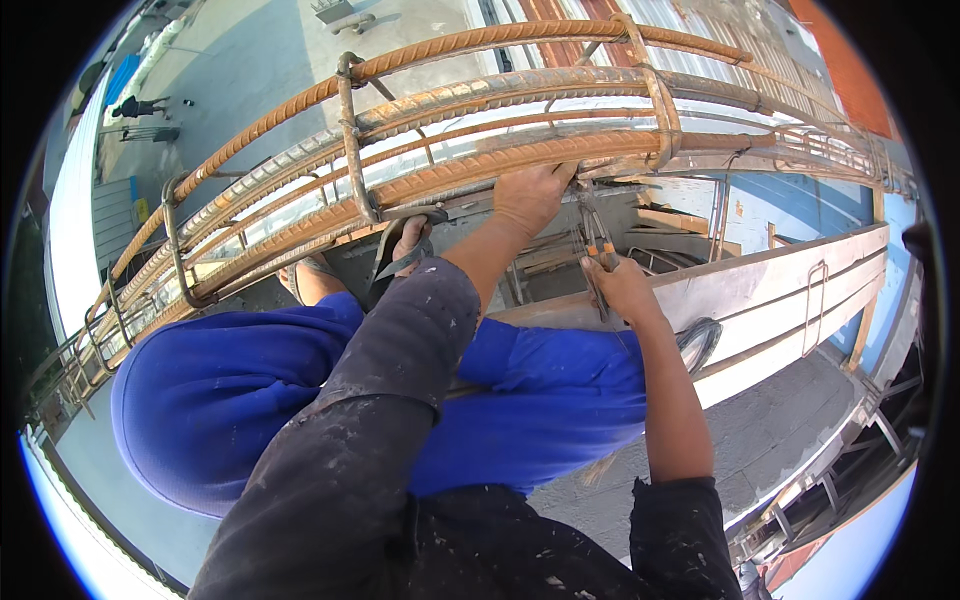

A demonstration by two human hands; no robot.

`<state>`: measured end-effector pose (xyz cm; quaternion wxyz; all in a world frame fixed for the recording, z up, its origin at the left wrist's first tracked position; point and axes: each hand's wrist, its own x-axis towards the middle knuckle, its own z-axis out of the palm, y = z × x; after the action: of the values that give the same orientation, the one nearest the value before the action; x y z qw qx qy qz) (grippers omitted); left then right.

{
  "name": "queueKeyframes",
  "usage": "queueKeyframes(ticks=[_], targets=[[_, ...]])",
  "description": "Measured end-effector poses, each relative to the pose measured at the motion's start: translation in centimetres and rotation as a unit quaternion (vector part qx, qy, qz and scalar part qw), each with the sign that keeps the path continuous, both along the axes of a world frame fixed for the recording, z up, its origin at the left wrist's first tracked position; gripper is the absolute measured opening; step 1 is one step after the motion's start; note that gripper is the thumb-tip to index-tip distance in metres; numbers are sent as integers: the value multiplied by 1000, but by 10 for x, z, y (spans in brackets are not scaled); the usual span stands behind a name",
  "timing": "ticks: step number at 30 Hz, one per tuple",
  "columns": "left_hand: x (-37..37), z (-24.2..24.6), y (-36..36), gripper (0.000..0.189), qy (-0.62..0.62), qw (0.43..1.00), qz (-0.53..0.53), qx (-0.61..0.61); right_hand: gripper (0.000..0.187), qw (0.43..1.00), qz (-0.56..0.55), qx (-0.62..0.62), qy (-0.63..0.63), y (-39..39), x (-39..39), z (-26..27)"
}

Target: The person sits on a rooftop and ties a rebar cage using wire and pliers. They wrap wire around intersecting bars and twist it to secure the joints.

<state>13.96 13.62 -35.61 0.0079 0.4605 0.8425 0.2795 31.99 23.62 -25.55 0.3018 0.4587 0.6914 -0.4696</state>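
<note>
My right hand (624,289) grips pincers (598,244) with orange on the handles. Their jaws point up, just under the lower rusty rebar (517,159) of a long reinforcement cage. My left hand (531,196) reaches to the underside of that bar, close to the jaws; its fingertips are partly hidden, so what it holds is unclear. Thin wires hang alongside the pincers. Square stirrups (352,142) wrap the cage, and one stirrup (660,112) sits just above the jaws. A coil of thin wire (699,343) lies beside my leg.
Timber formwork boards (787,300) run to the right, with a bent steel tie (816,307) on them. My sandalled foot (409,244) rests below the cage. Far beneath lies a concrete yard (247,67) with a person (139,107) in it; corrugated roofing sheets (720,45) appear beyond.
</note>
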Motion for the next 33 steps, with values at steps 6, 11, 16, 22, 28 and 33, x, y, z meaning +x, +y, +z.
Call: queueKeyframes(ticks=[6, 11, 16, 22, 28, 33], targets=[[26, 62, -13, 33, -149, 973, 117, 135, 68, 882, -252, -388, 93, 15, 33, -21], [74, 91, 14, 50, -712, 646, 275, 24, 78, 786, -272, -537, 139, 22, 40, -42], [71, 48, 32, 35, -840, 494, 176, 143, 71, 914, -206, -324, 134, 19, 50, -35], [94, 26, 66, 39, -702, 626, 321, 108, 50, 938, -275, 29, 208, 6, 49, 25], [93, 15, 93, 48, -697, 604, 381, -66, 62, 883, 206, 412, 87, -34, 20, 24], [94, 13, 84, 40, -658, 669, 341, -57, 36, 944, 130, 301, -25, -30, 7, 11]])
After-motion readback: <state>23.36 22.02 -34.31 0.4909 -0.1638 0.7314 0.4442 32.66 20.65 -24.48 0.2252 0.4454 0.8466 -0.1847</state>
